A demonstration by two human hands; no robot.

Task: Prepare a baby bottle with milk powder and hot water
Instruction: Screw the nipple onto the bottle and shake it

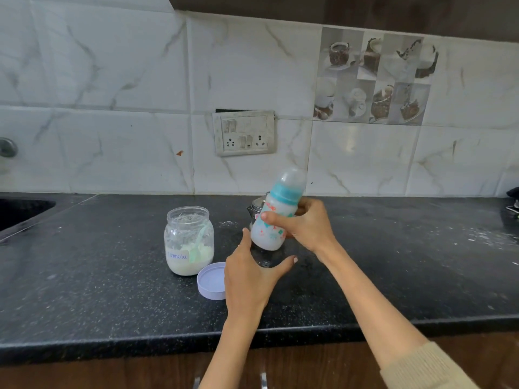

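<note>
Head view, kitchen tabletop (365, 265), dark speckled stone.

Item: baby bottle (273, 217), capped, teal collar, milky white inside, tilted with its top leaning away; held off the tabletop. Right hand (306, 224) wraps its fingers and thumb round the bottle's body. Left hand (250, 272) sits just below and toward the body, spread, thumb and fingers apart, holding nothing, near the bottle's base.

Item: formula jar (188, 242), left of the left hand, lid off, scoop (198, 245) standing in the powder. Lid (212, 281) lies just beside the left hand. A steel vessel (255, 206) stands behind the bottle, mostly hidden.

Step judged: mixing. Advice: keep the grip firm on the body, collar tight, and shake or swirl until no lumps show; the spare hand can steady the base.
</note>
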